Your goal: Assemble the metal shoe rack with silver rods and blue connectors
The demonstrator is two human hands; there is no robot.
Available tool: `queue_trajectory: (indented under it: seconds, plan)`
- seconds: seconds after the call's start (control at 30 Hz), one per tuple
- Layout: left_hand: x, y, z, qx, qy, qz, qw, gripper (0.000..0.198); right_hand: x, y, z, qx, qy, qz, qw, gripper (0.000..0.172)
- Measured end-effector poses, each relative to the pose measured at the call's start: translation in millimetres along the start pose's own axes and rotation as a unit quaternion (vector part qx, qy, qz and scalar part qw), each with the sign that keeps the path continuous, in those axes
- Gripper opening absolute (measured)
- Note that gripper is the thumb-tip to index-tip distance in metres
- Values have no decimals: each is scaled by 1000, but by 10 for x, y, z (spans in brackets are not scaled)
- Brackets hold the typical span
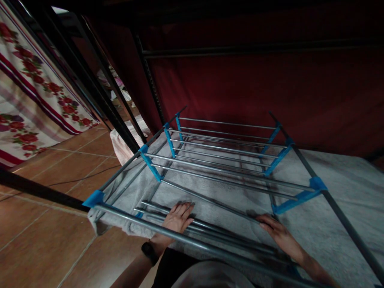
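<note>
A rack of grey metal tubes with blue plastic connectors [318, 184] lies in front of me on a grey blanket. My left hand [177, 218], a dark watch on its wrist, rests with its fingers stretched out over a bundle of loose metal rods [216, 231] near the rack's front tube [132, 219]. To the right, my right hand [277, 232] pinches the near right end of a thin metal rod [204, 198]. That rod's far left end meets a blue connector [154, 168] on the left side. The fingertips of my right hand are partly in shadow.
The grey blanket [351, 200] covers the surface under the rack. Behind stands a dark red cloth [255, 88] with a dark metal frame [210, 52]. At left are black posts [99, 92], a floral curtain [39, 88] and brown floor tiles [54, 240] with a cable across them.
</note>
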State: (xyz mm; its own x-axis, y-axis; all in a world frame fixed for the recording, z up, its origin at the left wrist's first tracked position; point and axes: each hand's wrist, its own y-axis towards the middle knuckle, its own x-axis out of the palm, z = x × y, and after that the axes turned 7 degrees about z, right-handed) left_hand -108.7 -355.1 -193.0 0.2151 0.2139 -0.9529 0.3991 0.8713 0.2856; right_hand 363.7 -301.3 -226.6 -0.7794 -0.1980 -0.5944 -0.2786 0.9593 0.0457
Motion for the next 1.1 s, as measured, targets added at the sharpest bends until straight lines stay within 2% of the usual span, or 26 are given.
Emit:
queue_trajectory:
  seconds: [0.3,0.6,0.77,0.97,1.1]
  plan:
    - [-9,40,5,-14,-18,-6,1000,47,-5,-11,-29,-7,-12,4,1000,37]
    - [-26,83,33,-26,-31,-6,999,45,-133,38,-140,-97,-70,66,991,33]
    - [-6,87,32,-30,-33,-2,999,45,-61,19,-61,-113,-81,53,989,33]
    - [-8,76,40,-34,-36,3,999,44,35,-15,131,-79,-77,33,993,36]
    - [0,85,39,-33,-39,7,999,44,27,6,122,-71,-72,27,995,38]
